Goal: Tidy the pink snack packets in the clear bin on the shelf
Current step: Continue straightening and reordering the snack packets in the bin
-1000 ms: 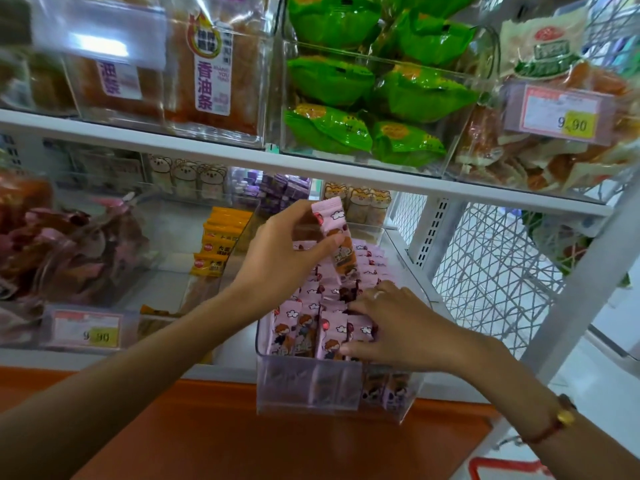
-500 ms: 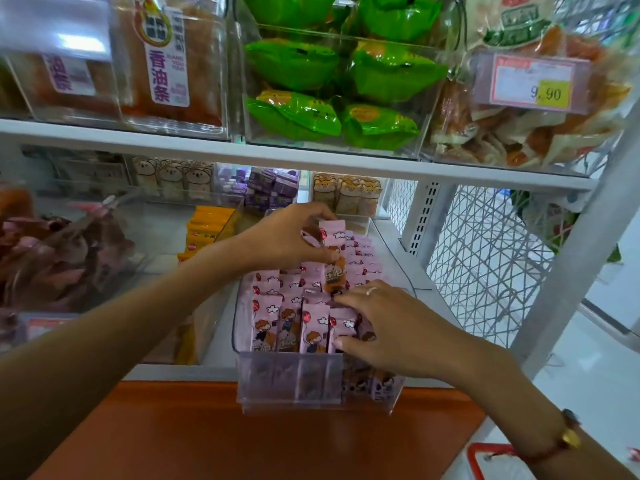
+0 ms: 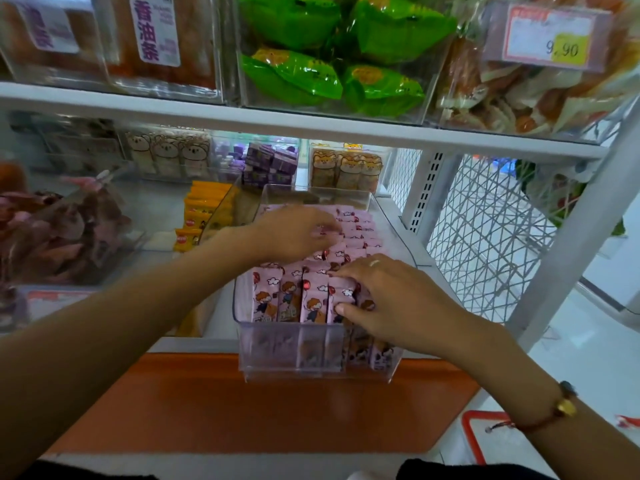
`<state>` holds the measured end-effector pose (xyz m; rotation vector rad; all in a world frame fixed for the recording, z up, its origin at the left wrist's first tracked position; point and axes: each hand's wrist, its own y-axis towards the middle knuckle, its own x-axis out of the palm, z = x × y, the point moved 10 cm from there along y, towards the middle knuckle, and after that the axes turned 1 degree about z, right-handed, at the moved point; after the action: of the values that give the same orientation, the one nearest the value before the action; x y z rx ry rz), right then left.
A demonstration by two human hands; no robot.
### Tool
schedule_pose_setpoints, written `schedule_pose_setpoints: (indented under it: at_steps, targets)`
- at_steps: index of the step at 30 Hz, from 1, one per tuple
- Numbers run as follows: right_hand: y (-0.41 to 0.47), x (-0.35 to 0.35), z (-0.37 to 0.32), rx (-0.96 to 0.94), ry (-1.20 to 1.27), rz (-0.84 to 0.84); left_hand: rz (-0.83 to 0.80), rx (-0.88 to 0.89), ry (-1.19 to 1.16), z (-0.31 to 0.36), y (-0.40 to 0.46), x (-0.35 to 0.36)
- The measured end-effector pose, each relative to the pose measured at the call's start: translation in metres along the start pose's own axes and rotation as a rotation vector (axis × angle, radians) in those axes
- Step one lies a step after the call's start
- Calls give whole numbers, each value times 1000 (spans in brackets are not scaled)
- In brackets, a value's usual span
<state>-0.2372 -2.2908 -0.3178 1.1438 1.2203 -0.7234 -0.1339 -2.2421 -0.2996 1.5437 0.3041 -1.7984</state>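
Observation:
A clear bin [image 3: 318, 351] sits at the front edge of the lower shelf, overhanging the orange ledge. It is filled with rows of upright pink snack packets [image 3: 287, 299] printed with cartoon children. My left hand [image 3: 294, 233] is low over the middle rows, its fingers curled down around the top of one packet among the others; motion blur hides the fingertips. My right hand [image 3: 391, 299] lies spread on the front right packets, with the thumb pressing against the front row.
Yellow packets [image 3: 202, 211] fill a bin to the left, with a bin of dark pink bags [image 3: 59, 230] further left. Purple boxes [image 3: 270, 164] and bear-print packs [image 3: 346, 171] stand behind. The upper shelf [image 3: 311, 123] hangs close overhead. A wire mesh panel [image 3: 485, 237] closes off the right side.
My left hand, which held one pink packet raised above the bin, has come down into the middle rows with it. My right hand stayed on the front packets.

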Motion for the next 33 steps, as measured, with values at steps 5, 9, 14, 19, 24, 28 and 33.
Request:
schedule_pose_setpoints:
  at_steps: [5, 9, 14, 19, 24, 28, 33]
  targets:
    - [-1, -3, 0, 36, -30, 13, -2, 136, -34, 23, -17, -10]
    - [-1, -7, -2, 23, -69, 24, -198, 79, 162, 21, -16, 20]
    - [-4, -15, -3, -1, -101, 83, -134, 3, 48, 17, -10, 16]
    - [-8, -20, -4, 7, -32, 127, 246, -165, -332, 1, -31, -19]
    - [-11, -44, 16, 191, 372, 368, 597, -236, -716, 0, -64, -49]
    - [-4, -40, 12, 249, 636, 342, 664, -136, -898, 19, -78, -64]
    - [-4, -45, 20, 293, 812, 427, 573, -82, -909, 26, -84, -59]
